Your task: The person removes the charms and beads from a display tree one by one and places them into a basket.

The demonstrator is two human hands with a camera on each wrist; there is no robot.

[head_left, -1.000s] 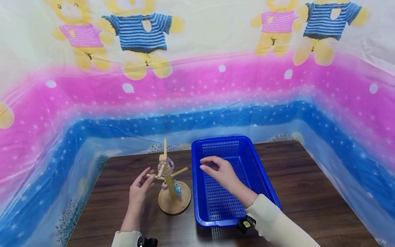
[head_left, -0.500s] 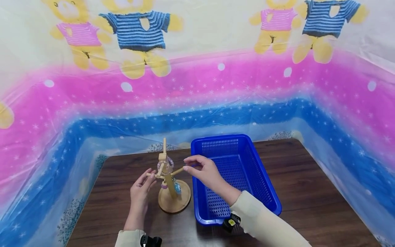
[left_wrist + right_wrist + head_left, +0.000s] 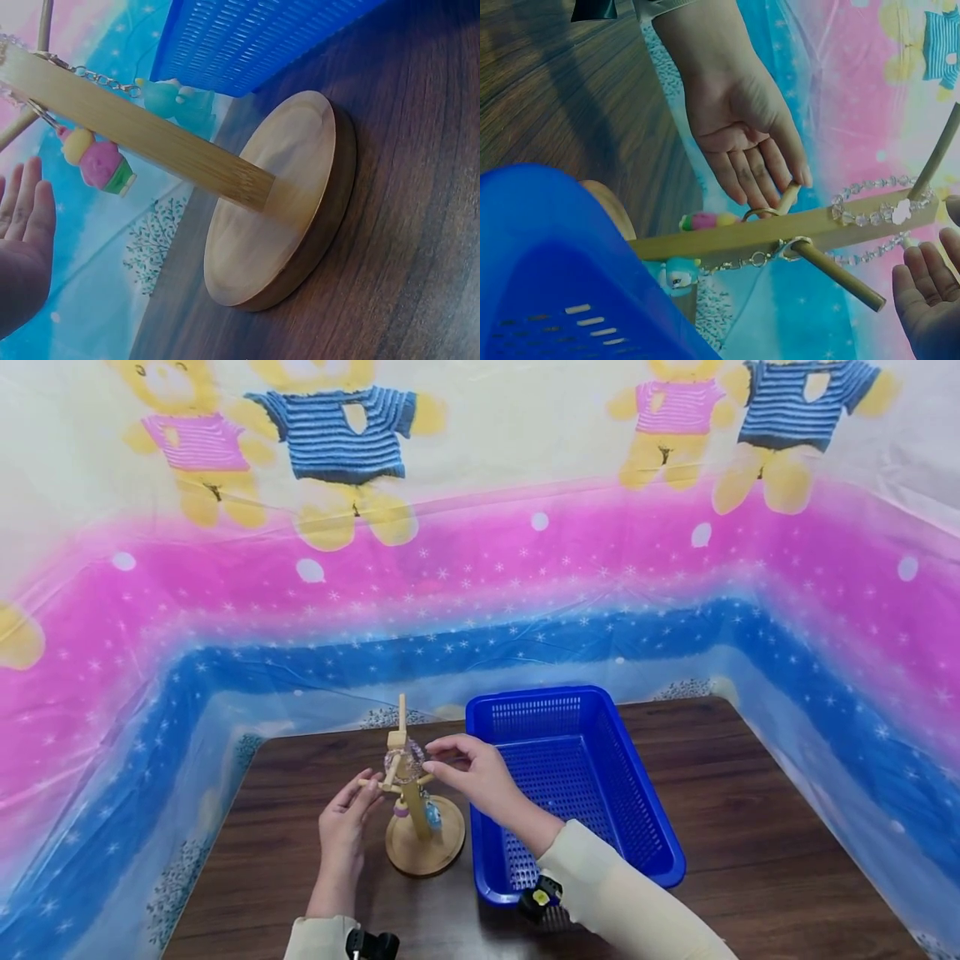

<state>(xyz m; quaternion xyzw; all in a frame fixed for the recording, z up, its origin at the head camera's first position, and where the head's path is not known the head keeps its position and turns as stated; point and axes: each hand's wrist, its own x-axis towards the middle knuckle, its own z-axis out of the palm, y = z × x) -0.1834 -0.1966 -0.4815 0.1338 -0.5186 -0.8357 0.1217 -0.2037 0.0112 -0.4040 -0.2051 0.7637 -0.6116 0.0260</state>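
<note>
A wooden peg stand [image 3: 417, 810] rises from a round base left of the blue basket. Beaded bracelets [image 3: 862, 217], clear and pinkish, loop its upper pegs. Below them hang an ice-cream-shaped keychain [image 3: 101, 161] in pink, yellow and green, and a teal figure keychain [image 3: 176, 103] on a chain. My left hand [image 3: 343, 827] pinches the end of a lower left peg between thumb and fingers. On the other side, my right hand [image 3: 480, 777] has thumb and fingers apart, fingertips right at the bracelets. The right wrist view cuts off part of this hand [image 3: 930, 307].
The blue plastic basket [image 3: 477, 860], with slotted walls, stands right beside the stand, under my right forearm. Both rest on a dark wood-grain table [image 3: 750, 827]. A printed cloth [image 3: 480, 568] with bears surrounds the table's back and sides.
My right hand has moved left from over the basket to the stand's upper bracelets. The left hand has stayed at its peg with barely any shift.
</note>
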